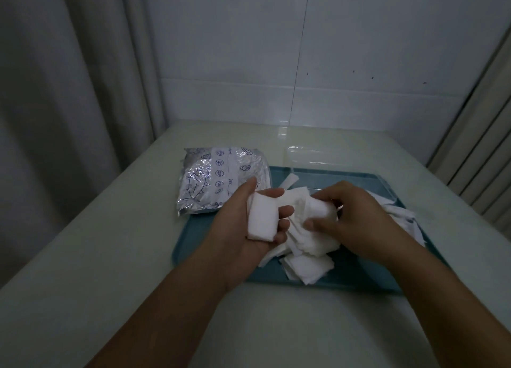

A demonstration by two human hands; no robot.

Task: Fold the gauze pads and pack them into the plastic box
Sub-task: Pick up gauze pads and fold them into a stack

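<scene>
the left hand [250, 218] grips a folded gauze stack [262, 218] while the right hand [351, 218] pinches another pad [318, 210] over the tray [345, 273]; crease it squarely before reaching the clear plastic box [309, 157] at twelve o'clock.

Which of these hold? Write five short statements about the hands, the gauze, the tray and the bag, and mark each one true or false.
1. The left hand holds a folded gauze stack. True.
2. The right hand rests flat on the table, away from the gauze. False: its fingers grip a gauze pad over the pile.
3. The loose gauze pile lies on a blue tray. True.
4. The silver foil bag lies at the tray's right end. False: it lies at the tray's far left corner.
5. The tray is red. False: it is blue.
</scene>
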